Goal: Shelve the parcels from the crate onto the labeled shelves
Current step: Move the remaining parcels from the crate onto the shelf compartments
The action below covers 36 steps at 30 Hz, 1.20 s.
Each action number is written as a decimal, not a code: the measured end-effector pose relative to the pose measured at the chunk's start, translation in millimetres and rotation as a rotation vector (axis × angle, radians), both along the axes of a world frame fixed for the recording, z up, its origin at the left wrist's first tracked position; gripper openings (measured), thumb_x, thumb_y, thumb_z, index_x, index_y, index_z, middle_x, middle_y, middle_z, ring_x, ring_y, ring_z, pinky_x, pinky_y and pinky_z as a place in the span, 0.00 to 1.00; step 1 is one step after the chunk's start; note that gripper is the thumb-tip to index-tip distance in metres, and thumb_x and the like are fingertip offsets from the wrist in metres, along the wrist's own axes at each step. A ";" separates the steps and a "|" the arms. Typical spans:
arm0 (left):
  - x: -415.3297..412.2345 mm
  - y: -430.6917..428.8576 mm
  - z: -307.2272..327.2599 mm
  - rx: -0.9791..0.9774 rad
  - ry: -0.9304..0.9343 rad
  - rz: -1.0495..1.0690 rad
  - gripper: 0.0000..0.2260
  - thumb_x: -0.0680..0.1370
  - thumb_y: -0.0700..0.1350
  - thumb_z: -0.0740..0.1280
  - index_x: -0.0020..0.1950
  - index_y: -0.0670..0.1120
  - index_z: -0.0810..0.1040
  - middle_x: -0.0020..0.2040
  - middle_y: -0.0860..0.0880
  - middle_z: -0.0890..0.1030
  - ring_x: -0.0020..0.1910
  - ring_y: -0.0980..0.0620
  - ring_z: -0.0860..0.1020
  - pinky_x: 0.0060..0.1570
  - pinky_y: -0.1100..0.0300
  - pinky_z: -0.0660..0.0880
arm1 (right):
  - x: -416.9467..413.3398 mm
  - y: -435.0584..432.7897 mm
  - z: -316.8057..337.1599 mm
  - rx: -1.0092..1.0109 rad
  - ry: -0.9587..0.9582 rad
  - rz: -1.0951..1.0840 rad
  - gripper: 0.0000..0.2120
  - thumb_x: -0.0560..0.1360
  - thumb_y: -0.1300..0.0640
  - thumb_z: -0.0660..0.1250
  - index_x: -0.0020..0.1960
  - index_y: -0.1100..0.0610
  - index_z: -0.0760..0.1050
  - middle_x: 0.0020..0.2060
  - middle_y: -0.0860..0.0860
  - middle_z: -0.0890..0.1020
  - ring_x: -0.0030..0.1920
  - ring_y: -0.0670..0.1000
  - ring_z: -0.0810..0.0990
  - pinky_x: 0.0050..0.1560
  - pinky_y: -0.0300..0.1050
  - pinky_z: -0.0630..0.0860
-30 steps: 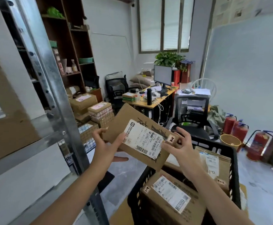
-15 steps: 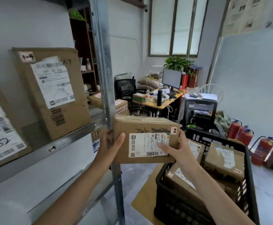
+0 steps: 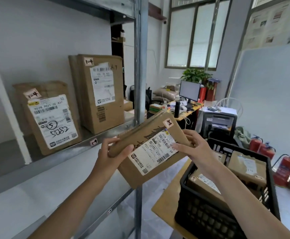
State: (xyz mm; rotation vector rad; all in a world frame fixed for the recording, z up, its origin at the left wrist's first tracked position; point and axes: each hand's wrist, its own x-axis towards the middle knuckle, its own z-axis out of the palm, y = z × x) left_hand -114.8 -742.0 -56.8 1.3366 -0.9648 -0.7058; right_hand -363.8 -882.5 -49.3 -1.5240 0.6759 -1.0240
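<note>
Fingers [image 3: 110, 142] of both hands grip one flat brown parcel [image 3: 146, 135] in the middle of the frame.

At the far left, a short box [image 3: 51, 118] stands on the metal shelf [image 3: 68, 151]. It has a big white label with black pen marks and a small tag that says 1-4. Just beside it, to the right, stands a tall box [image 3: 104, 94] with the same kind of tag near its top. A small sticker [image 3: 93, 142] is on the front rim of the shelf, below the tall box. A grey metal post [image 3: 139, 66] runs up the frame at the right end of the shelf.

The left hand [image 3: 114, 153] holds the left end of the parcel, with the thumb on the front and the other fingers curled over the top edge. The parcel is in the air and tilted, with its top right corner highest. It is in front of the post, near the shelf rim. Its white label faces the camera. The right hand [image 3: 195, 150] pinches the right side, with the thumb on the label.

At the lower right, a black crate [image 3: 209, 218] sits on a flat sheet of cardboard [image 3: 165, 209]. More parcels [image 3: 247, 169] lie inside it. Behind the crate is a table [image 3: 187, 116] with a screen [image 3: 190, 91] on it. Red fire extinguishers [image 3: 286, 167] stand at the far right.
</note>
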 end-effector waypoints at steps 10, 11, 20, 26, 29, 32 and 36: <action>-13.0 42.4 19.6 -0.070 -0.010 0.126 0.32 0.55 0.71 0.76 0.52 0.62 0.70 0.56 0.59 0.78 0.56 0.57 0.79 0.58 0.50 0.77 | 60.7 44.4 3.1 0.155 -0.237 0.358 0.37 0.65 0.57 0.80 0.71 0.57 0.69 0.63 0.57 0.81 0.62 0.59 0.81 0.56 0.53 0.81; -16.1 45.6 21.8 -0.083 -0.018 0.144 0.31 0.55 0.70 0.76 0.51 0.62 0.70 0.57 0.60 0.78 0.56 0.58 0.79 0.58 0.51 0.77 | 66.8 47.3 3.4 0.141 -0.217 0.369 0.38 0.65 0.59 0.80 0.72 0.57 0.68 0.63 0.56 0.81 0.62 0.59 0.80 0.57 0.53 0.80; -23.8 71.9 31.9 0.000 0.009 0.139 0.30 0.55 0.67 0.78 0.49 0.58 0.71 0.58 0.55 0.80 0.48 0.52 0.84 0.43 0.51 0.82 | 72.8 49.5 7.5 0.231 -0.154 0.554 0.50 0.62 0.59 0.81 0.75 0.44 0.57 0.63 0.54 0.81 0.61 0.58 0.81 0.51 0.52 0.82; -39.2 93.8 31.8 0.034 -0.046 0.214 0.30 0.59 0.67 0.76 0.51 0.55 0.69 0.54 0.55 0.83 0.48 0.51 0.84 0.40 0.57 0.81 | 62.4 44.6 10.1 0.264 -0.143 0.726 0.46 0.62 0.62 0.80 0.69 0.36 0.61 0.64 0.54 0.80 0.62 0.59 0.81 0.52 0.54 0.82; -48.3 103.9 31.1 0.005 -0.030 0.256 0.30 0.61 0.65 0.77 0.52 0.52 0.69 0.52 0.53 0.84 0.46 0.49 0.85 0.39 0.59 0.80 | 66.7 46.8 10.5 0.238 -0.141 0.758 0.45 0.61 0.60 0.79 0.70 0.39 0.60 0.65 0.55 0.79 0.62 0.60 0.80 0.53 0.56 0.81; -53.1 113.5 32.1 -0.009 -0.024 0.317 0.27 0.61 0.64 0.77 0.51 0.53 0.70 0.52 0.53 0.84 0.46 0.49 0.84 0.38 0.59 0.80 | 72.3 51.1 9.2 0.218 -0.145 0.792 0.45 0.61 0.60 0.79 0.70 0.40 0.60 0.66 0.55 0.78 0.63 0.59 0.79 0.55 0.57 0.81; -57.5 131.1 32.5 0.023 -0.044 0.363 0.28 0.61 0.65 0.76 0.52 0.54 0.70 0.54 0.55 0.83 0.47 0.51 0.84 0.39 0.60 0.80 | 78.6 57.1 3.4 0.189 -0.097 0.849 0.46 0.61 0.57 0.80 0.70 0.38 0.58 0.66 0.52 0.78 0.65 0.56 0.79 0.58 0.53 0.80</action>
